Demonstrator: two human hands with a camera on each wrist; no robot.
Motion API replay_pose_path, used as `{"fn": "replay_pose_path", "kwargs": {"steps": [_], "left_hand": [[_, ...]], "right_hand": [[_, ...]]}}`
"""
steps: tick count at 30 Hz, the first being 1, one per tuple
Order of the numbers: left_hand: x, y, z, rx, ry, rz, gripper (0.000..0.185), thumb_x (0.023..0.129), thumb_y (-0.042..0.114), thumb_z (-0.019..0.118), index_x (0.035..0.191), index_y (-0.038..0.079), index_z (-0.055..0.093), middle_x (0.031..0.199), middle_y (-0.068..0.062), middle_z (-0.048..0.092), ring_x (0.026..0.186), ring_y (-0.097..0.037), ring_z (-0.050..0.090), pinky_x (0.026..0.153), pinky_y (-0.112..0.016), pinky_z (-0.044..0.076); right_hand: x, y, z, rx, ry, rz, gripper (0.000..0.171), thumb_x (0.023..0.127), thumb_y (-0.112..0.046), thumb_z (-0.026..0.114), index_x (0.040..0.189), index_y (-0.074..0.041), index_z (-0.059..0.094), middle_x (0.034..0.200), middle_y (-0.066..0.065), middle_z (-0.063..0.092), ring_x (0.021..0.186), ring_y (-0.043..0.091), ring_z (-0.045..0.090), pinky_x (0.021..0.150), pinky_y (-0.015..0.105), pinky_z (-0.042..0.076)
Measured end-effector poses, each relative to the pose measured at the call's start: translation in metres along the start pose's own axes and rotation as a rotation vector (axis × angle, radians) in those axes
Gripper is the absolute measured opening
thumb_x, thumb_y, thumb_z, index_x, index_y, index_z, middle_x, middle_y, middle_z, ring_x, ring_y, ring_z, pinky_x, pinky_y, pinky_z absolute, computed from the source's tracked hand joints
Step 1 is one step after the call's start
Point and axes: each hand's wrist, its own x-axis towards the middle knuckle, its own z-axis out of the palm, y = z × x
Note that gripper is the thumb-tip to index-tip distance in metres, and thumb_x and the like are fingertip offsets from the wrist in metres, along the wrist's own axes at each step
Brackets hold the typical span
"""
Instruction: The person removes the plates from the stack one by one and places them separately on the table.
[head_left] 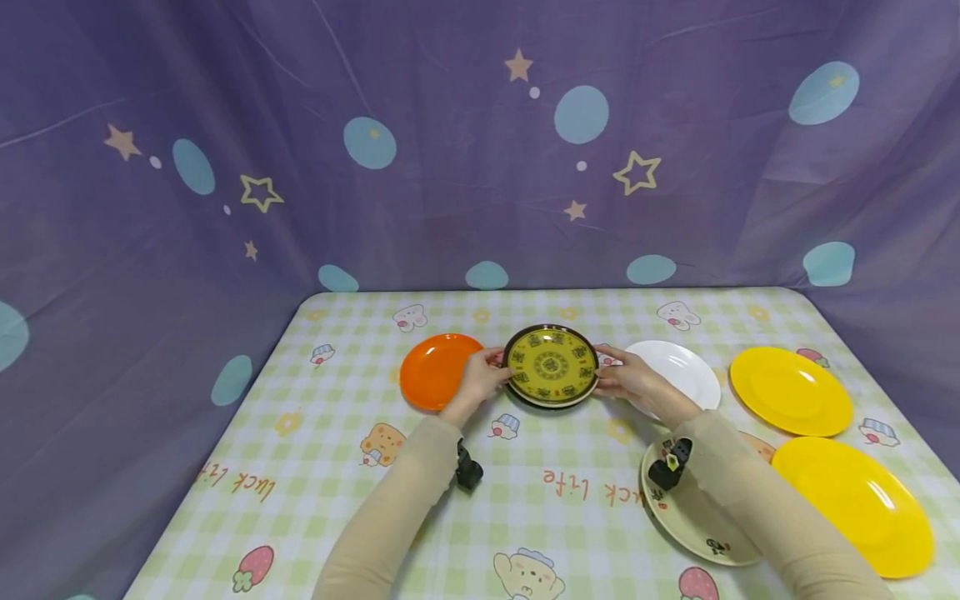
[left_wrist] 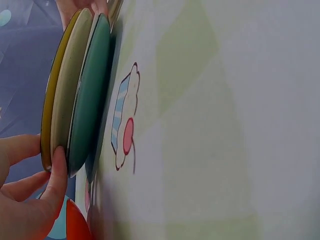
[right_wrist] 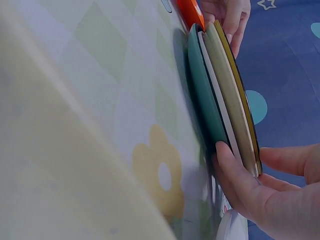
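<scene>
A small stack of plates sits mid-table, topped by a yellow plate with a dark patterned rim [head_left: 551,366]. The wrist views show a teal plate [left_wrist: 90,110] at the bottom of the stack, a cream one [right_wrist: 231,95] above it and the yellow-rimmed one on top. My left hand [head_left: 483,377] grips the stack's left edge, thumb [left_wrist: 56,175] on the rims. My right hand [head_left: 626,379] grips the right edge, its thumb [right_wrist: 235,172] under the teal plate [right_wrist: 205,95].
An orange plate [head_left: 437,369] lies just left of the stack, a white plate [head_left: 678,371] just right. Two yellow plates [head_left: 791,390] [head_left: 858,500] and a cream plate [head_left: 693,517] lie at the right. Purple cloth walls [head_left: 480,142] surround the checked tablecloth [head_left: 540,500].
</scene>
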Motion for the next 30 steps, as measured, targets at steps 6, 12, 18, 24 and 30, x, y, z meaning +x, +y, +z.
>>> {"fn": "replay_pose_path", "kwargs": {"steps": [6,12,18,24,30], "left_hand": [[0.000,0.000,0.000,-0.057,-0.002,-0.006,0.045,0.075,-0.004,0.063,0.119,-0.006,0.051,0.086,-0.013,0.055,0.061,-0.011,0.054,0.058,-0.023,0.053],[0.000,0.001,0.000,-0.084,0.005,-0.006,0.045,0.074,-0.007,0.063,0.118,-0.007,0.052,0.080,-0.010,0.053,0.057,-0.009,0.053,0.058,-0.026,0.054],[0.000,0.000,0.000,-0.084,0.009,0.007,0.045,0.073,-0.007,0.063,0.117,-0.007,0.053,0.077,-0.008,0.052,0.056,-0.009,0.051,0.057,-0.027,0.054],[0.001,-0.001,0.000,-0.092,0.009,0.009,0.046,0.073,-0.008,0.063,0.118,-0.007,0.053,0.074,-0.006,0.050,0.055,-0.008,0.050,0.058,-0.028,0.054],[0.001,-0.002,0.000,-0.094,0.012,-0.013,0.047,0.074,-0.008,0.062,0.120,-0.005,0.052,0.080,-0.009,0.051,0.055,-0.009,0.051,0.060,-0.030,0.054]], "right_hand": [[-0.001,-0.001,0.000,0.006,-0.004,0.000,0.062,0.090,0.005,0.038,0.143,-0.008,0.010,0.127,0.031,0.029,0.082,0.015,0.060,0.090,0.039,0.044],[-0.003,-0.002,0.002,0.010,-0.007,-0.002,0.062,0.090,0.005,0.039,0.142,-0.008,0.009,0.129,0.032,0.027,0.082,0.016,0.060,0.090,0.040,0.044],[0.004,0.005,-0.003,0.006,-0.016,-0.028,0.064,0.088,0.003,0.045,0.142,-0.009,0.014,0.130,0.032,0.024,0.087,0.019,0.060,0.089,0.036,0.046],[0.008,0.010,-0.008,0.036,-0.049,-0.047,0.067,0.085,0.002,0.052,0.142,-0.012,0.019,0.125,0.031,0.027,0.088,0.022,0.060,0.086,0.036,0.048],[-0.002,-0.001,0.002,0.017,-0.004,0.003,0.063,0.089,0.006,0.040,0.143,-0.009,0.009,0.138,0.028,0.008,0.085,0.016,0.059,0.093,0.039,0.042]]}}
